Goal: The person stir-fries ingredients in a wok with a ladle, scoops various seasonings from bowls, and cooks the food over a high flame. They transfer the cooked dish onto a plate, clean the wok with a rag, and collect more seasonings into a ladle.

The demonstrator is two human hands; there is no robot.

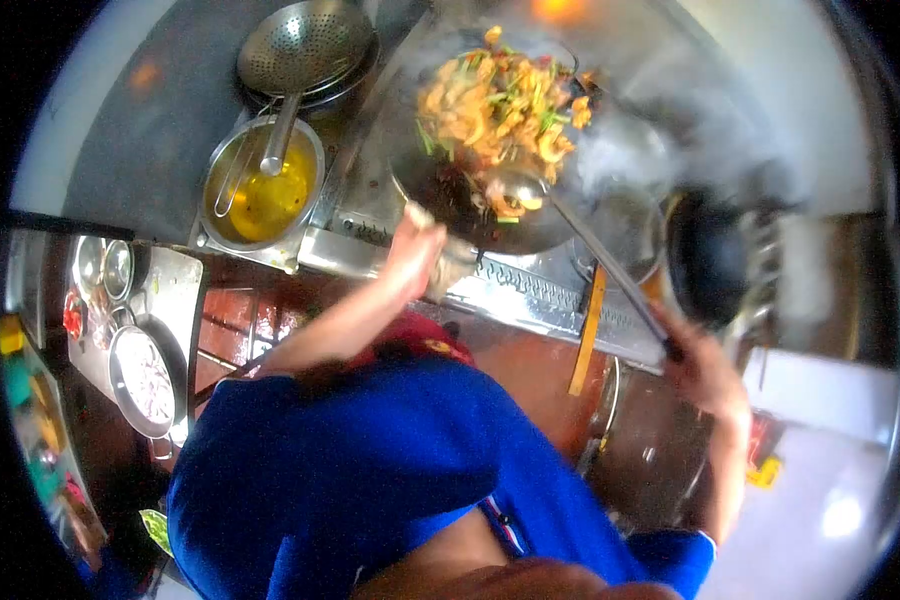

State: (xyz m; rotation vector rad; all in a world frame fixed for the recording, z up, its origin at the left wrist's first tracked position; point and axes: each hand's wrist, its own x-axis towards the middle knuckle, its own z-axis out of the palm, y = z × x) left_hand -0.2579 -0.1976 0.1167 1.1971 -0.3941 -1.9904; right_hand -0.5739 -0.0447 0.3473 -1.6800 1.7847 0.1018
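Food hangs above wok, beyond both hands.

shirt: blue | right sleeve: short, white-edged, shirt's right side | placket: red-and-white striped, dark button, at shirt's neckline | cloth: dark red, yellow-marked, beyond shirt's front

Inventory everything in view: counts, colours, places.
Wok: 1, dark, upper centre
Food: one mass, orange-green, over wok
Ladle: 1, grey, over wok
Cloth: 1, beige, by wok
Strainer: 1, silver, top left
Basin: 1, silver with yellow liquid, below strainer
Dark pan: 1, black, right
Strip: 1, brown, right
Bowls: 2, silver, left
Handled pan: 1, silver, left
Clothing: 1, blue, below
Left hand: 1, bare, on cloth
Right hand: 1, bare, on ladle
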